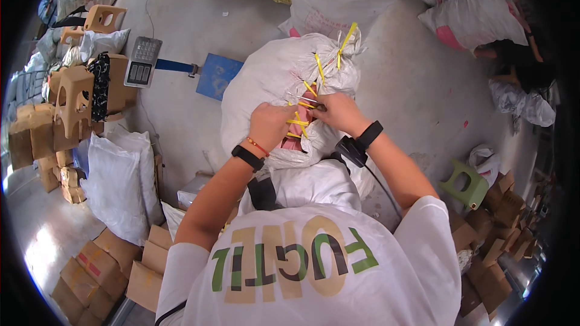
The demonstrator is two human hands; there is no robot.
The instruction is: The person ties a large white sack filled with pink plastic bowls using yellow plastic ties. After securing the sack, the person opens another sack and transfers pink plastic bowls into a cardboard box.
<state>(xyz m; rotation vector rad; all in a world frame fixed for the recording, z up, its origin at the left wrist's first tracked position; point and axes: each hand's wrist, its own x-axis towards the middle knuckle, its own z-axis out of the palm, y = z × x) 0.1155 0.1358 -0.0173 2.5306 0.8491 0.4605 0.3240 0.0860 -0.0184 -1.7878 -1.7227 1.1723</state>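
Note:
A bulging white woven sack (pixel 260 78) lies before me. Yellow strap (pixel 299 122) is laced across its gaping mouth, and pink material (pixel 294 142) shows through the gap. My left hand (pixel 270 125) is closed at the left edge of the opening, its fingertips pinching the sack's edge beside the strap. From the opposite side my right hand (pixel 339 111) grips a thin silvery needle-like rod (pixel 300 97) that points left across the gap. Its fingertips partly hide the rod. The far corner of the sack (pixel 344 54) is gathered, with yellow strap ends sticking out.
A larger white sack (pixel 338 0) stands just beyond. To the left are a blue platform scale (pixel 220 76) with its display (pixel 142 60), plastic stools (pixel 74 99) and filled sacks (pixel 118 175). A green stool (pixel 465 184) and cardboard boxes are right. Another person (pixel 519 63) is at far right.

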